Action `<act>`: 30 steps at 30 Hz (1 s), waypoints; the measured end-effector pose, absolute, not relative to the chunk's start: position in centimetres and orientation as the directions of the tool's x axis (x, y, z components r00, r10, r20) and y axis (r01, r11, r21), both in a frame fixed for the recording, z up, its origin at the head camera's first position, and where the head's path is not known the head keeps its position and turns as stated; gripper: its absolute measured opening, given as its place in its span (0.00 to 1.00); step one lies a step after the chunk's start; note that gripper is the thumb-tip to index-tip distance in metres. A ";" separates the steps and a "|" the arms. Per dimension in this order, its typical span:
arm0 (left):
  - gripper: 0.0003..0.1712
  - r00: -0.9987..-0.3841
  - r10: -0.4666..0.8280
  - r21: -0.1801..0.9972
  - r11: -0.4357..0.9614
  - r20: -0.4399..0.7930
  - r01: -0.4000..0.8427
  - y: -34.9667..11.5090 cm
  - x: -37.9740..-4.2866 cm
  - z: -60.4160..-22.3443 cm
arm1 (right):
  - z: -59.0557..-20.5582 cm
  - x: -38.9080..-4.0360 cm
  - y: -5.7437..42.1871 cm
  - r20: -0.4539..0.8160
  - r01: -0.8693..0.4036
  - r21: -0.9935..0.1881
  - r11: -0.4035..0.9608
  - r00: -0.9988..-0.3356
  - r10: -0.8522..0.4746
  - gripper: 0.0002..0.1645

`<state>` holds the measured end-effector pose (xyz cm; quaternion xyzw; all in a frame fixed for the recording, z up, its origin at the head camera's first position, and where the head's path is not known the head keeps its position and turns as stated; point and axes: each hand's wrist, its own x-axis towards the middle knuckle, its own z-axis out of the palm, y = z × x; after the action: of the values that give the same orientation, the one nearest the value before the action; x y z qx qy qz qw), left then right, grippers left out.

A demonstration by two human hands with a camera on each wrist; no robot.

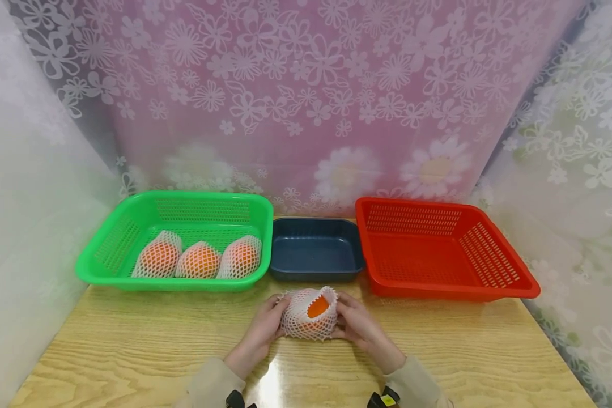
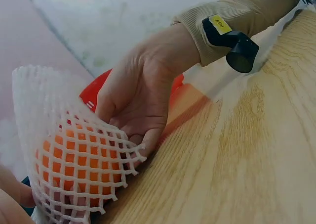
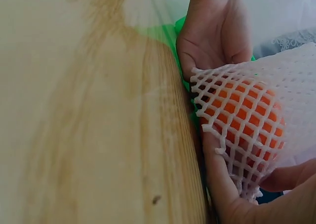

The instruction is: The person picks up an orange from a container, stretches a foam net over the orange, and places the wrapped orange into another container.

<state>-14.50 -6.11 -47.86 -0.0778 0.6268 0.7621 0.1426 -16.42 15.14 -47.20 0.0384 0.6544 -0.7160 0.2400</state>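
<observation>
A round orange fruit (image 1: 318, 306) in a white foam net sleeve (image 1: 298, 317) is held low over the wooden table, just in front of the blue tray. From the left side, my left hand (image 1: 266, 324) grips the sleeve with thumb and fingers. My right hand (image 1: 358, 324) holds its other end, thumb above and fingers lower down. An opening in the net at the upper right bares some orange skin. Both wrist views show the mesh over the fruit (image 2: 81, 159), with the fingertips partly hidden behind it.
At the left, a green basket (image 1: 175, 281) holds 3 fruits (image 1: 199, 260) in similar nets. A dark blue tray (image 1: 316, 249) stands in the middle, between it and a red basket (image 1: 413, 255) on the right. Flowered curtains (image 1: 306, 113) enclose the table (image 1: 158, 340) behind and at the sides.
</observation>
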 end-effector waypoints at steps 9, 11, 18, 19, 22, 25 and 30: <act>0.20 -0.964 0.076 0.944 -0.196 -0.255 -0.265 -5.3 -14.4 -47.5 | -47.0 -16.4 14.9 -0.331 0.356 -0.934 -0.020 -0.885 -0.327 0.31; 0.21 -0.968 0.053 0.946 -0.204 -0.246 -0.251 -5.1 -14.4 -47.2 | -46.7 -16.4 14.9 -0.328 0.361 -0.932 -0.040 -0.884 -0.334 0.32; 0.21 -0.987 -0.048 0.982 -0.122 -0.150 -0.143 -4.6 -15.0 -45.4 | -45.7 -16.5 15.1 -0.308 0.404 -0.907 -0.118 -0.828 -0.469 0.44; 0.21 -0.989 -0.054 0.985 -0.115 -0.135 -0.128 -4.5 -15.1 -45.2 | -45.6 -16.5 15.1 -0.307 0.415 -0.901 -0.128 -0.817 -0.488 0.45; 0.20 -0.991 -0.053 0.987 -0.117 -0.120 -0.113 -4.4 -15.3 -44.9 | -45.1 -16.4 14.9 -0.310 0.446 -0.881 -0.159 -0.797 -0.518 0.42; 0.20 -0.993 -0.027 0.985 -0.131 -0.119 -0.114 -4.3 -15.4 -45.1 | -44.7 -16.1 14.8 -0.300 0.465 -0.862 -0.199 -0.787 -0.540 0.34; 0.18 -0.997 0.038 0.981 -0.176 -0.070 -0.076 -4.3 -15.1 -45.7 | -43.7 -15.6 14.6 -0.251 0.441 -0.872 -0.213 -0.776 -0.579 0.28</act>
<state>-15.11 -4.33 -45.66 -0.0149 0.6408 0.7667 0.0369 -15.58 14.64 -43.67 -0.0646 0.5343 -0.7762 0.3285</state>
